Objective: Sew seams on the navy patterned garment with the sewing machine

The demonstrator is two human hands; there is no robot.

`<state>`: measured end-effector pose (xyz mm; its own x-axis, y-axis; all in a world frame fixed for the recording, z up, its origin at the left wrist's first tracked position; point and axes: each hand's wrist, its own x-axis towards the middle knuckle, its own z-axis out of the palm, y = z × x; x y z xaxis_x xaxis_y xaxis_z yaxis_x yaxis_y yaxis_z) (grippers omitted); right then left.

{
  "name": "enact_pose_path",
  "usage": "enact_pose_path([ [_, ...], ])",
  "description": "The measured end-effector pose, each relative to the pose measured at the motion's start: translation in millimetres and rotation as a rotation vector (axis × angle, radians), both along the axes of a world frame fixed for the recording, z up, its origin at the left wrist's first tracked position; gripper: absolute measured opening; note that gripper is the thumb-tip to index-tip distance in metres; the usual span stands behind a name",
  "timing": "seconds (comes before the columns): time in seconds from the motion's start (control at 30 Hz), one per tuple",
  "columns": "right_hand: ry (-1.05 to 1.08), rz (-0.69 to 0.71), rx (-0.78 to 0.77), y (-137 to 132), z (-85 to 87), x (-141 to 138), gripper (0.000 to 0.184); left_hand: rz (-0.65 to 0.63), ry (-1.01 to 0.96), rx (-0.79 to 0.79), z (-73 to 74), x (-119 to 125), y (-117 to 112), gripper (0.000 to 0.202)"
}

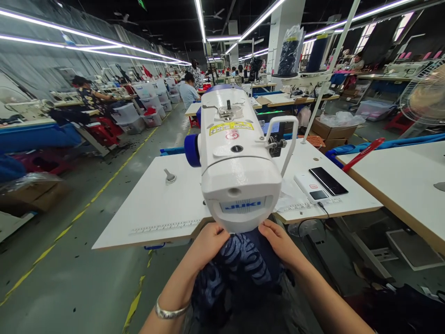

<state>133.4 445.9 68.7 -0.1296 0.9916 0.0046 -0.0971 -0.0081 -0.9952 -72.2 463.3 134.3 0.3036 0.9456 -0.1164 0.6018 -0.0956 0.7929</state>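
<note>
A white sewing machine (239, 167) with blue lettering on its end stands straight in front of me. Below its head hangs dark navy fabric (245, 260) with a lighter blue leaf-like pattern, spilling down toward my lap. My left hand (211, 243) pinches the fabric's left edge, thumb and fingers closed. On the other side my right hand (278, 239) grips the right edge, close under the machine head. A silver bracelet circles my left wrist. The needle and presser foot are hidden behind the machine head.
The white machine table (149, 195) carries printed rulers along its front edge. At right lie a black phone (328, 181) and a white power bank (312, 187) with a cable. Another table (403, 181) adjoins at right; a fan (426, 95) stands beyond. Other people work farther back.
</note>
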Motion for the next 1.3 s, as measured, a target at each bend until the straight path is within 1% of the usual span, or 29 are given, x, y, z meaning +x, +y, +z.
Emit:
enact_pose_path([
  [0.17,0.028,0.007,0.002,-0.6,-1.9,-0.4,0.028,0.006,-0.005,0.002,0.1,0.5,-0.1,0.033],
  [0.53,-0.017,0.008,0.031,1.3,5.4,0.4,0.027,-0.012,-0.01,0.003,-1.8,-0.9,2.1,0.031],
  [0.73,-0.001,0.006,0.011,0.2,2.9,0.8,0.026,-0.008,-0.001,-0.028,1.0,-0.9,1.8,0.031],
  [1.07,0.009,0.009,0.016,0.4,-0.5,0.3,0.025,-0.008,-0.023,-0.033,1.1,-1.9,2.4,0.033],
  [1.3,-0.026,0.015,0.072,2.1,-2.5,0.2,0.023,-0.019,-0.04,-0.025,1.0,-3.3,4.1,0.034],
])
